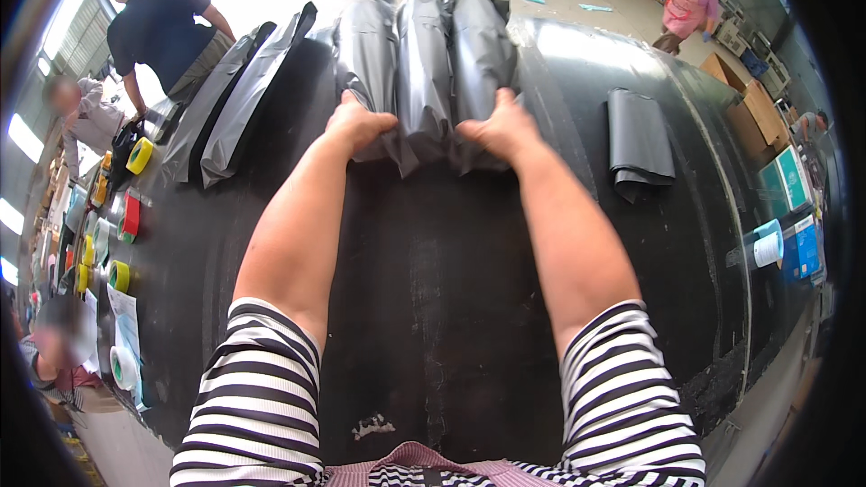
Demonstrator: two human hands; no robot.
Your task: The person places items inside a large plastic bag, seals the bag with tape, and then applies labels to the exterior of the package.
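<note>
Three long packages in shiny grey plastic lie side by side at the far middle of the black table. My left hand (359, 124) grips the near end of the left package (367, 45), its thumb lying over the top. On the opposite side, my right hand (502, 130) holds the right package (481, 41) in the same way. Between them sits the middle package (424, 59), pressed close to its neighbours. Both hands' fingers are partly hidden by the plastic. Farther right on the table rests a folded grey plastic bundle (639, 137).
Two more long grey packages (257, 95) lie at the far left. Tape rolls (140, 155) and papers (124, 316) line the table's left edge. A light-blue roll (767, 245) and cartons (758, 122) are at the right. Other people (167, 27) stand around the table (424, 261).
</note>
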